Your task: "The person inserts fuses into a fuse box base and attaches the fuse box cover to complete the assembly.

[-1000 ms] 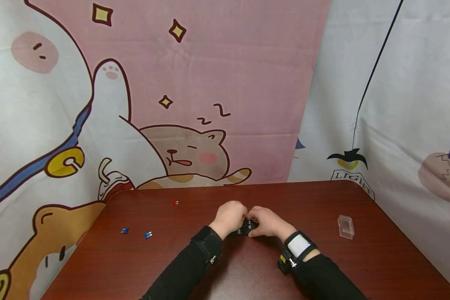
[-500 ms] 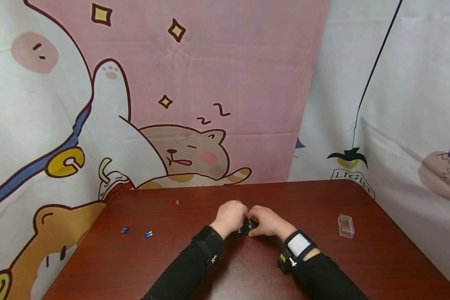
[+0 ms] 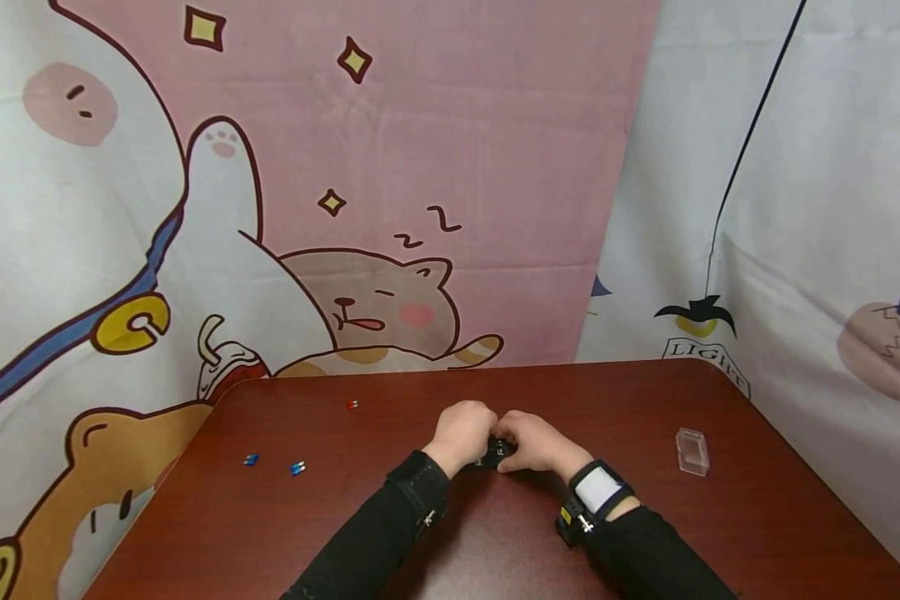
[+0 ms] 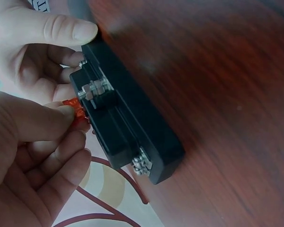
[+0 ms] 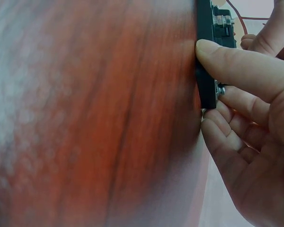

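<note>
A black fuse block (image 4: 141,120) with metal screw terminals sits on the brown table between both hands. My left hand (image 3: 461,436) pinches a small translucent red blade fuse (image 4: 77,111) between thumb and fingers, right at the block's top face. The fuse's prongs are hidden against the block. From the other end, my right hand (image 3: 536,446) grips the block, its thumb (image 5: 209,48) on the near side and its fingers at the far side. Seen from the head, the hands cover most of the block.
Two blue blade fuses, the left one (image 3: 251,459) and the right one (image 3: 297,468), lie on the table's left. Farther back lies another red fuse (image 3: 352,405). A clear plastic box (image 3: 692,452) rests at the right. A printed cloth (image 3: 525,183) hangs behind the table (image 3: 757,517).
Almost nothing differs. The left hand and wrist have shifted very slightly to the right, while both hands keep their hold at the fuse block.
</note>
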`<state>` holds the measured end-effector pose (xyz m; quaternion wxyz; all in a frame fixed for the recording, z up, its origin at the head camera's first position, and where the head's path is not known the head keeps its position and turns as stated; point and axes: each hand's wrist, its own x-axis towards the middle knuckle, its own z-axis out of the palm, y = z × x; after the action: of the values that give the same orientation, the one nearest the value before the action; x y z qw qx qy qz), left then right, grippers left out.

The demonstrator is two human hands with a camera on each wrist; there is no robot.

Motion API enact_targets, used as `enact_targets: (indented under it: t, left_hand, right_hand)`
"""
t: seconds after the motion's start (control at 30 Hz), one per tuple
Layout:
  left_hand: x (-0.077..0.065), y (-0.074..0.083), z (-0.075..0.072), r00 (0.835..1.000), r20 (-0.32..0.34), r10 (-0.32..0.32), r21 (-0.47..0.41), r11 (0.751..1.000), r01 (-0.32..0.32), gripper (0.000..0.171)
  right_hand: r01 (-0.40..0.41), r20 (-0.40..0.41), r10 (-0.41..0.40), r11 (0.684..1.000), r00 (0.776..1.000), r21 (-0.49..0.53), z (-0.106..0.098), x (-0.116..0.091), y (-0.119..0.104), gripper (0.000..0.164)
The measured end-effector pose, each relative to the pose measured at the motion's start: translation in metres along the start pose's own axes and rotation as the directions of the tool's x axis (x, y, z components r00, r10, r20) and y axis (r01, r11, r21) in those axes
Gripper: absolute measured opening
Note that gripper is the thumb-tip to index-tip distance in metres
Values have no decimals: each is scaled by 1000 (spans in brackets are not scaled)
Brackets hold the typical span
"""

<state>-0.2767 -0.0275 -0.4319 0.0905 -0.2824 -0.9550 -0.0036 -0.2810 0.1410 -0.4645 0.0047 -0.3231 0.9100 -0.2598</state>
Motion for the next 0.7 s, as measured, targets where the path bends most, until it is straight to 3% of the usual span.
enact_targets:
  t: [0.7]
  left_hand:
    - [4,5,3,1000,-1,10,95,995,-10,8]
  right_hand:
    - [17,-13,-17,1000,1000,10,-1,-1,0,42]
